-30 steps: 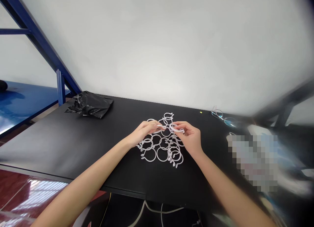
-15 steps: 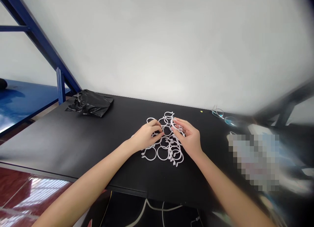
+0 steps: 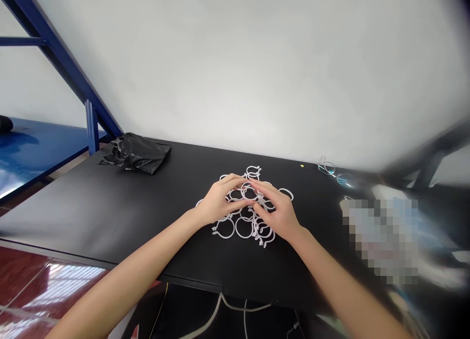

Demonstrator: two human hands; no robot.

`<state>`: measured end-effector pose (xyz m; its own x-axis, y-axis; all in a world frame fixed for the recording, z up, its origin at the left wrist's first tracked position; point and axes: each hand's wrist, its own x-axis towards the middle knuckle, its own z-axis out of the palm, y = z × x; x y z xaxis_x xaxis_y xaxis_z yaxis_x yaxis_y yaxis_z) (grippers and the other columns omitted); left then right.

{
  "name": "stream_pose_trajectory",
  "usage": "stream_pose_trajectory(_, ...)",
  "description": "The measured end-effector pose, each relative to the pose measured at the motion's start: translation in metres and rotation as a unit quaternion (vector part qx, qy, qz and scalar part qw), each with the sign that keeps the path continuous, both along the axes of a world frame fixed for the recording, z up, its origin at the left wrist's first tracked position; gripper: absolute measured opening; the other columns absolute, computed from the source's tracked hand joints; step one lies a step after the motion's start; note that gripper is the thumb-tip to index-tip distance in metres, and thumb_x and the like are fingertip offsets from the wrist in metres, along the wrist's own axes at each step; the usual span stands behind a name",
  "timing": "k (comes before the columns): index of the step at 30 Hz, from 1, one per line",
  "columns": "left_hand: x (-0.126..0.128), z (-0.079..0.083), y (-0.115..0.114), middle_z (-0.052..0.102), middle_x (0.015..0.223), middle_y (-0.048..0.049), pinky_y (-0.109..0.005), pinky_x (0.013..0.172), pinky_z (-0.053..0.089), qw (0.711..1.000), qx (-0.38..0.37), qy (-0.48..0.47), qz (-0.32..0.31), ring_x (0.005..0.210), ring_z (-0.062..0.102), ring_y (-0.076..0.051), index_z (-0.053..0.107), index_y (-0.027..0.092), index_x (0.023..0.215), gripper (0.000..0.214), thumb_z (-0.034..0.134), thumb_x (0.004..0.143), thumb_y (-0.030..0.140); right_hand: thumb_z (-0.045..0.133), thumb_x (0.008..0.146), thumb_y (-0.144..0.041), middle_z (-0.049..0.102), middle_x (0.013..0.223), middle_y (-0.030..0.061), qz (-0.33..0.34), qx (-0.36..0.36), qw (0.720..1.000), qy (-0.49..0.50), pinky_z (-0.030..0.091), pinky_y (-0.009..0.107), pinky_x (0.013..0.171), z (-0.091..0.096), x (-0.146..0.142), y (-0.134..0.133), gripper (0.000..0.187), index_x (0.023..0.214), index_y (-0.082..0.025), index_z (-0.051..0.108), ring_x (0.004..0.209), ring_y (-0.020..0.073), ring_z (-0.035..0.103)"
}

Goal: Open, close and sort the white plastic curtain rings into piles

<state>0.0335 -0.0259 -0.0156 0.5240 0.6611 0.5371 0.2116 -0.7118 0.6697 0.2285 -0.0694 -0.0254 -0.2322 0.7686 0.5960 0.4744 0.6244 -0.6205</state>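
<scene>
A pile of several white plastic rings (image 3: 244, 227) lies flat in the middle of the black table (image 3: 110, 212). My left hand (image 3: 219, 202) arches over the left side of the pile, its fingers and thumb bent round a ring (image 3: 236, 194). My right hand (image 3: 278, 213) rests on the right side of the pile, fingertips pointing left and pinching a ring near the pile's centre. The fingertips of both hands almost meet. One single ring (image 3: 286, 194) lies just beyond my right hand, and a small stack of rings (image 3: 252, 171) sits at the far edge of the pile.
A crumpled black plastic bag (image 3: 135, 154) lies at the back left of the table. Glasses (image 3: 332, 173) lie at the back right, beside a tiny yellow speck (image 3: 301, 166). A blurred-out area covers the right side. Blue metal frame and platform stand at left; white cables hang below the table's front edge.
Both hands have come down from holding rings above the pile and now rest on it, closer together. A single ring now lies to the right behind my right hand.
</scene>
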Motion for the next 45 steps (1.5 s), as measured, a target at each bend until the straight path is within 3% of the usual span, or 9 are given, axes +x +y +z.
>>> stream_pose_trajectory(9, -0.006, 0.004, 0.003, 0.06, 0.1, -0.0059, -0.031, 0.081, 0.051, 1.0, -0.006, 0.006, 0.028, 0.087, 0.056, -0.016, 0.06, 0.018, 0.11, 0.029, 0.067, 0.086, 0.033, 0.068, 0.085, -0.018, 0.075, 0.087, 0.002, -0.036, -0.059, 0.989, 0.133, 0.061, 0.034, 0.073, 0.002, 0.002, 0.0, 0.011, 0.092, -0.024, 0.073, 0.079, 0.0193, 0.073)
stream_pose_trajectory(22, -0.008, 0.007, 0.005, 0.061, 0.096, -0.0053, -0.03, 0.081, 0.048, 1.0, -0.002, 0.021, 0.004, 0.088, 0.058, -0.016, 0.059, 0.017, 0.103, 0.023, 0.063, 0.089, 0.035, 0.068, 0.085, -0.02, 0.074, 0.079, 0.0013, -0.059, -0.062, 0.984, 0.157, 0.06, 0.031, 0.066, -0.001, -0.007, -0.004, 0.006, 0.085, -0.023, 0.074, 0.07, 0.0181, 0.073)
stream_pose_trajectory(26, -0.025, 0.007, 0.023, 0.063, 0.099, -0.0056, -0.031, 0.084, 0.049, 0.994, 0.043, 0.035, 0.09, 0.092, 0.06, -0.018, 0.061, 0.018, 0.103, 0.029, 0.067, 0.084, 0.039, 0.073, 0.08, -0.025, 0.075, 0.086, 0.0024, -0.075, -0.095, 0.974, 0.19, 0.062, 0.034, 0.07, 0.001, -0.003, -0.003, 0.024, 0.104, -0.024, 0.071, 0.073, 0.0195, 0.074)
stream_pose_trajectory(28, -0.043, 0.003, 0.041, 0.063, 0.101, -0.0072, -0.035, 0.088, 0.048, 0.977, 0.059, 0.064, 0.195, 0.095, 0.059, -0.02, 0.061, 0.017, 0.105, 0.03, 0.065, 0.085, 0.039, 0.073, 0.079, -0.028, 0.075, 0.087, 0.0034, -0.087, -0.103, 0.97, 0.201, 0.062, 0.035, 0.068, 0.002, -0.001, -0.001, 0.034, 0.112, -0.023, 0.067, 0.071, 0.0199, 0.074)
stream_pose_trajectory(31, -0.071, -0.009, 0.063, 0.062, 0.11, -0.0117, -0.045, 0.093, 0.045, 0.929, 0.033, 0.174, 0.325, 0.107, 0.055, -0.029, 0.061, 0.017, 0.108, 0.035, 0.06, 0.086, 0.045, 0.07, 0.082, -0.031, 0.073, 0.083, 0.0036, -0.114, -0.091, 0.968, 0.202, 0.062, 0.034, 0.063, 0.002, 0.001, 0.001, 0.028, 0.108, -0.021, 0.067, 0.066, 0.0194, 0.073)
stream_pose_trajectory(37, -0.089, -0.027, 0.069, 0.057, 0.123, -0.0205, -0.059, 0.099, 0.034, 0.841, -0.047, 0.376, 0.385, 0.116, 0.049, -0.041, 0.061, 0.012, 0.111, 0.041, 0.052, 0.088, 0.045, 0.07, 0.082, -0.03, 0.071, 0.076, 0.0028, -0.148, -0.071, 0.972, 0.17, 0.061, 0.032, 0.059, 0.0, 0.0, 0.002, 0.015, 0.094, -0.021, 0.069, 0.061, 0.0184, 0.071)
stream_pose_trajectory(40, -0.08, -0.019, 0.063, 0.055, 0.128, -0.0214, -0.058, 0.1, 0.035, 0.869, -0.012, 0.317, 0.38, 0.119, 0.049, -0.04, 0.056, 0.01, 0.12, 0.045, 0.054, 0.087, 0.04, 0.07, 0.082, -0.029, 0.072, 0.076, 0.0033, -0.159, -0.067, 0.97, 0.169, 0.061, 0.032, 0.058, 0.0, 0.0, 0.001, 0.013, 0.091, -0.021, 0.069, 0.063, 0.0193, 0.072)
stream_pose_trajectory(43, -0.063, -0.008, 0.053, 0.062, 0.116, -0.0132, -0.043, 0.094, 0.046, 0.948, 0.017, 0.196, 0.251, 0.107, 0.058, -0.027, 0.06, 0.015, 0.115, 0.035, 0.05, 0.091, 0.038, 0.069, 0.083, -0.029, 0.072, 0.075, 0.003, -0.16, -0.06, 0.972, 0.159, 0.061, 0.032, 0.059, 0.0, -0.001, 0.001, 0.011, 0.09, -0.021, 0.069, 0.062, 0.0193, 0.072)
stream_pose_trajectory(45, -0.05, -0.005, 0.044, 0.065, 0.097, -0.0081, -0.035, 0.082, 0.051, 0.969, -0.002, 0.175, 0.173, 0.087, 0.063, -0.021, 0.064, 0.017, 0.104, 0.032, 0.052, 0.09, 0.043, 0.069, 0.083, -0.028, 0.072, 0.075, 0.0029, -0.157, -0.055, 0.975, 0.147, 0.061, 0.032, 0.06, -0.001, -0.001, 0.001, 0.009, 0.089, -0.021, 0.069, 0.062, 0.0191, 0.072)
